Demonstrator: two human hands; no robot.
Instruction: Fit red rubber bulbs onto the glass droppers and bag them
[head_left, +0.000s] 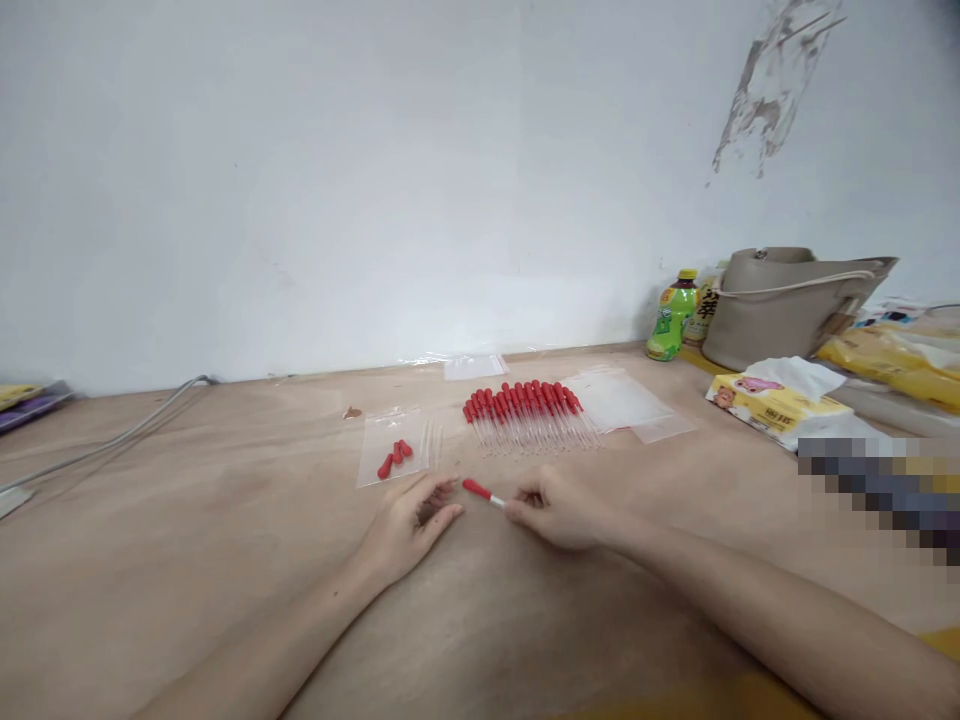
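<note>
Between the fingers of my right hand [555,508] is a dropper [480,490], its red rubber bulb pointing left toward my other hand. My left hand [417,522] is empty, thumb and fingers apart, just short of the bulb. Behind it lies a clear zip bag [373,440] with 3 loose red bulbs [397,456] on it. Thin glass tubes [429,440] lie at the bag's right side. Farther back, many finished-looking droppers [525,405] rest side by side, bulbs away from me and clear tips toward me.
Clear plastic bags [626,397] lie right of the dropper rows, another bag [474,367] by the wall. To the right stand a green drink bottle [673,318], a grey bag [772,315] and a yellow tissue pack [780,405]. A grey cable [120,435] crosses the left side.
</note>
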